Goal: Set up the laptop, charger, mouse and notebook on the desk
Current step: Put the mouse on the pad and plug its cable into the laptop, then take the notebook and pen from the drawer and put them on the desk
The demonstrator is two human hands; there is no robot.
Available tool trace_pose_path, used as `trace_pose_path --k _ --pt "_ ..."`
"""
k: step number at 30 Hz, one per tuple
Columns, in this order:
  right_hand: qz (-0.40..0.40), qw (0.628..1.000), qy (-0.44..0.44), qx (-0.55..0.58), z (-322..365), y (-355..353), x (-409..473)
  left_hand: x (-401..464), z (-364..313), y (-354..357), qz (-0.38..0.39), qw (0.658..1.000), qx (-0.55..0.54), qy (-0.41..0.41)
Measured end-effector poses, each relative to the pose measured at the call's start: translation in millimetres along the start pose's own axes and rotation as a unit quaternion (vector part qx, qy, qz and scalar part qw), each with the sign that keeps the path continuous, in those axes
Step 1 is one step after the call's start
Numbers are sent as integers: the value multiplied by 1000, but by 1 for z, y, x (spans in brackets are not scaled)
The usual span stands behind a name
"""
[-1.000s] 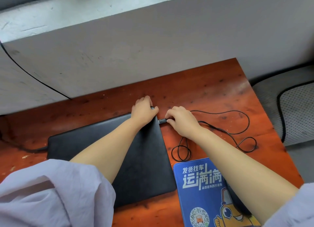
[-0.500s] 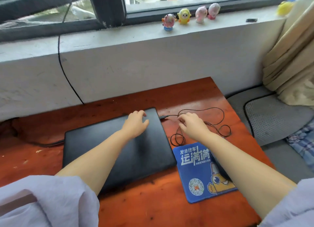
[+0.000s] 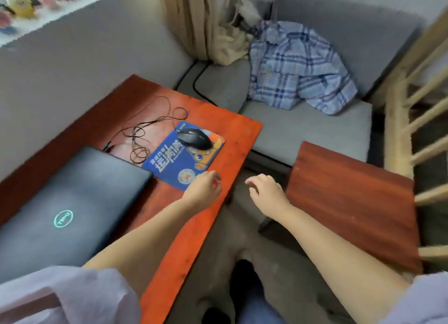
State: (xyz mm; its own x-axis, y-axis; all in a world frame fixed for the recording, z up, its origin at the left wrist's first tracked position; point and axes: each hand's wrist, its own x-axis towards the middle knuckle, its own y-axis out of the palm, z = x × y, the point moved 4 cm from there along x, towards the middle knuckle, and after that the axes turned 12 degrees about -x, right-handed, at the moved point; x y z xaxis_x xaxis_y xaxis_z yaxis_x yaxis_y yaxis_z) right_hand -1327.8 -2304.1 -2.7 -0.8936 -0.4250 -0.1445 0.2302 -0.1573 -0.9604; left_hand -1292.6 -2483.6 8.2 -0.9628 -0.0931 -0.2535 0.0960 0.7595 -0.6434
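Note:
A closed black laptop point(image 3: 72, 202) with a teal logo lies on the red-orange desk point(image 3: 206, 226). Beside it, a black mouse point(image 3: 194, 137) sits on a blue printed mouse pad point(image 3: 179, 159), and its thin black cable point(image 3: 145, 129) loops toward the laptop's far corner. My left hand point(image 3: 203, 188) hovers over the desk's right edge near the pad, fingers loosely curled and holding nothing. My right hand point(image 3: 266, 192) is off the desk, above the floor gap, fingers apart and empty. I see no notebook or charger.
A small dark-red wooden table point(image 3: 351, 202) stands right of the desk. Behind is a grey sofa point(image 3: 303, 129) with a blue plaid shirt point(image 3: 295, 66) and beige curtain point(image 3: 194, 20). Wooden rails point(image 3: 412, 129) run along the far right. Toy figures point(image 3: 21, 6) line the windowsill.
The view has swung right, away from the wall. My left hand has left the laptop lid and my right hand has left the cable; both now hover near the desk's right edge.

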Motion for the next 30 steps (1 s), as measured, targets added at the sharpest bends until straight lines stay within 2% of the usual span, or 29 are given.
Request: trace_pose_path --k 5,9,13,17,22,25,27,30 --pt "16 986 159 43 -126 16 -93 3 -75 127 154 985 43 59" --pt "60 967 237 74 -202 49 -155 5 -87 223 229 971 70 -24" --pt "116 938 300 132 -266 94 -198 13 -68 295 247 959 76 -118" --pt "132 885 400 198 -330 131 -218 32 -44 347 203 955 38 -214" --pt "69 754 572 315 -391 175 -224 54 -15 383 74 950 -122 -277" --pt "23 717 625 310 -417 195 -224 61 7 400 31 932 -224 -283" --pt "-7 693 642 327 -428 208 -222 72 18 402 -15 939 -220 -263" --pt "-53 679 650 338 -432 222 -218 81 23 403 -58 953 -190 -229"
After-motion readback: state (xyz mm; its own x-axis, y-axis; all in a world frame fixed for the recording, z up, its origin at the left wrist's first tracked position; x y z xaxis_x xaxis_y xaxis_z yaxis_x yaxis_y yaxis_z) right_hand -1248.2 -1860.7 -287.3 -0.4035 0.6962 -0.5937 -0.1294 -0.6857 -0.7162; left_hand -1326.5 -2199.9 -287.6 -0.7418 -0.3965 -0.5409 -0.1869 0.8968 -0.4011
